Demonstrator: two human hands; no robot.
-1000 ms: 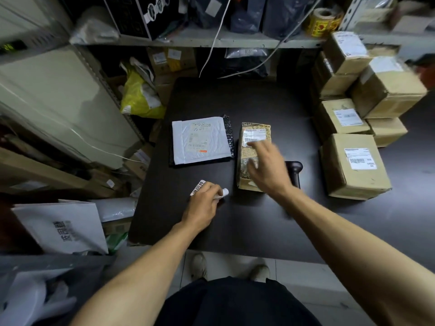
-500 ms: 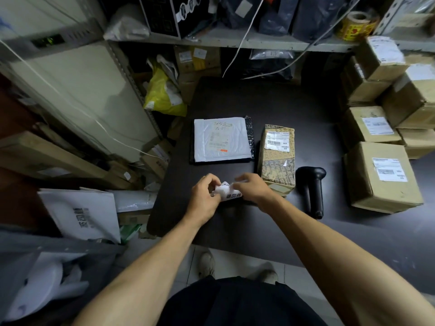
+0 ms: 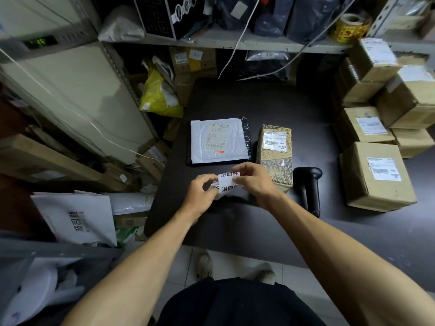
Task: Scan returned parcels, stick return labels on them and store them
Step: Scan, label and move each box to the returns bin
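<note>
Above the front edge of the dark worktop (image 3: 247,102), the left hand (image 3: 200,192) grips a white strip of return labels (image 3: 227,188), while the right hand (image 3: 255,182) pinches one label (image 3: 228,174) off it. A brown printed parcel (image 3: 275,156) lies just beside, right of a white padded envelope (image 3: 217,141).

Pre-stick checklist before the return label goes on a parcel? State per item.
1. Label strip held: ok, left hand grips it.
2. One return label peeling off: ok, right hand pinches it at the strip's top.
3. Label fully free of backing: cannot tell.
4. Target parcels in reach: ok, white mailer and patterned brown parcel lie flat just beyond the hands.
5. Shipping labels face up: ok on both.
6. Barcode scanner out of the way: ok, lying on the table right of the brown parcel.
</note>
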